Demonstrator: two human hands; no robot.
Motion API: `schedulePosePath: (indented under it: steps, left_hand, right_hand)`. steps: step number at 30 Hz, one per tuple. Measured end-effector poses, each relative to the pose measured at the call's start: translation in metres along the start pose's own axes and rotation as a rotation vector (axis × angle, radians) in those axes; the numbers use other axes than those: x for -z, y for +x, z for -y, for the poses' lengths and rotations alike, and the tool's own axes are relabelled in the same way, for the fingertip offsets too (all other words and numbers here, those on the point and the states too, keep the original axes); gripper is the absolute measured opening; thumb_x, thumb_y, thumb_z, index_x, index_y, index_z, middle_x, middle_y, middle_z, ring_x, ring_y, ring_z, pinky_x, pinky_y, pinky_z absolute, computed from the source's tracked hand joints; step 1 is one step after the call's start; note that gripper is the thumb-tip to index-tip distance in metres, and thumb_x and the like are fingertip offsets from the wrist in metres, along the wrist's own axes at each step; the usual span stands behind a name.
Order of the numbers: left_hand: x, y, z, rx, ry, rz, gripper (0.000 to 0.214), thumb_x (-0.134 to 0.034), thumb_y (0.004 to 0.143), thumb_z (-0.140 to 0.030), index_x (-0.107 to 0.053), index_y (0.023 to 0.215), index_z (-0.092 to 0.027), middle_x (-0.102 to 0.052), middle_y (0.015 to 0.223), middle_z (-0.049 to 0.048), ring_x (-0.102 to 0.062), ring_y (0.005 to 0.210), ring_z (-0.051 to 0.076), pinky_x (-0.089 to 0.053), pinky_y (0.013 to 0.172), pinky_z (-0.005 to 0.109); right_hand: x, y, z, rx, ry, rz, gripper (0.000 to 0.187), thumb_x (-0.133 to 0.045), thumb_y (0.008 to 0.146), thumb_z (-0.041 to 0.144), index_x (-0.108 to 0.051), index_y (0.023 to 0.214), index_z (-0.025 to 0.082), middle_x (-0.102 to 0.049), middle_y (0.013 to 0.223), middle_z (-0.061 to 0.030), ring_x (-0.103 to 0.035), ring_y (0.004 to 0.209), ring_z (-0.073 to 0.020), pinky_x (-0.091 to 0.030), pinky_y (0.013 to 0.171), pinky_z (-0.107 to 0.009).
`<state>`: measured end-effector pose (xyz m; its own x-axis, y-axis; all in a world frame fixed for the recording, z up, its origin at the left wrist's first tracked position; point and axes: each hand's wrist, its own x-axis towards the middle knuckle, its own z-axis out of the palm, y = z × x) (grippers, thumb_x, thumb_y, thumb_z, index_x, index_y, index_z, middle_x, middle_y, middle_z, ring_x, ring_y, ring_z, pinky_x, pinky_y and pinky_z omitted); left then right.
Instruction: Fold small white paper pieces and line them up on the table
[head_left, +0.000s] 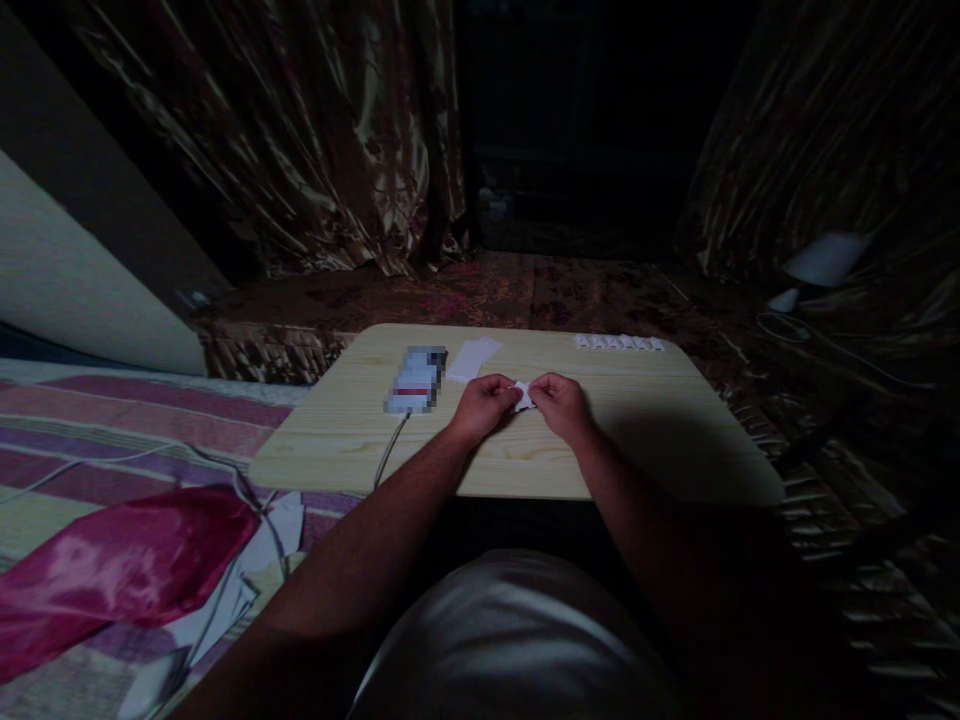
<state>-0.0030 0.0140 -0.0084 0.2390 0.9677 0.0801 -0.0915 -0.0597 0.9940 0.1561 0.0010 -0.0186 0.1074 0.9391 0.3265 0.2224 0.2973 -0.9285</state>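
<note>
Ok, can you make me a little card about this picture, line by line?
Left hand: pinching a small white piece
Right hand: pinching its other side
Table: pale wood, under both hands
Beyond left hand: white paper
Table's far right: row of white bits
Table's left part: pixelated device with cable
Light: dim

From my remote stn., I view a person's lt.-grey top [517, 640], creased & rounded in front; forearms [397, 510] bare.
</note>
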Motion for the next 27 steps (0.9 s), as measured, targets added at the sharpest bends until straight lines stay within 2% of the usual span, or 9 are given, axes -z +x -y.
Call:
schedulePosePath:
  steps: [5, 12, 19, 25, 27]
  left_hand:
    - [0.0006, 0.0013, -0.0032, 0.048, -0.116, -0.081, 0.025, -0.075, 0.065, -0.035, -0.063, 0.075, -0.015, -0.064, 0.054, 0.0015, -0.047, 0.039, 0.009, -0.032, 0.041, 0.021]
    - [0.0001, 0.0015, -0.0060, 0.050, -0.177, -0.116, 0.024, -0.073, 0.066, -0.029, -0.058, 0.078, -0.014, -0.068, 0.060, 0.0055, -0.063, 0.050, 0.015, -0.040, 0.044, 0.021]
    - [-0.0002, 0.0009, -0.0082, 0.058, -0.236, -0.134, 0.027, -0.071, 0.068, -0.026, -0.051, 0.082, -0.016, -0.069, 0.067, 0.0058, -0.069, 0.058, 0.018, -0.045, 0.045, 0.021]
    - [-0.0011, 0.0003, -0.0091, 0.065, -0.240, -0.129, 0.028, -0.073, 0.070, -0.029, -0.050, 0.081, -0.016, -0.069, 0.068, 0.0057, -0.070, 0.059, 0.018, -0.047, 0.046, 0.020]
    - [-0.0015, 0.0000, -0.0095, 0.064, -0.246, -0.131, 0.028, -0.073, 0.069, -0.027, -0.050, 0.081, -0.016, -0.068, 0.067, 0.0052, -0.069, 0.059, 0.018, -0.047, 0.045, 0.020]
  right_hand:
    - [0.0004, -0.0020, 0.0004, 0.050, -0.027, -0.019, 0.019, -0.061, 0.078, 0.038, -0.064, 0.077, 0.019, -0.066, 0.069, -0.0014, -0.061, 0.063, -0.0154, -0.045, 0.057, -0.025]
    - [-0.0024, -0.0022, 0.0005, 0.079, -0.055, -0.057, 0.013, -0.062, 0.075, 0.032, -0.061, 0.082, 0.022, -0.066, 0.070, -0.0005, -0.062, 0.062, -0.0155, -0.045, 0.056, -0.025]
    - [-0.0044, -0.0055, 0.0019, 0.103, -0.144, -0.066, 0.018, -0.062, 0.076, 0.029, -0.061, 0.093, 0.023, -0.064, 0.070, 0.0024, -0.058, 0.060, -0.0140, -0.045, 0.057, -0.024]
    - [-0.0040, -0.0083, 0.0075, 0.234, -0.256, -0.090, 0.018, -0.062, 0.076, 0.024, -0.066, 0.093, 0.023, -0.066, 0.095, -0.0025, -0.058, 0.065, -0.0123, -0.047, 0.062, -0.024]
    - [-0.0037, -0.0082, 0.0078, 0.247, -0.274, -0.086, 0.018, -0.061, 0.076, 0.023, -0.067, 0.093, 0.023, -0.066, 0.096, -0.0024, -0.058, 0.065, -0.0119, -0.048, 0.063, -0.024]
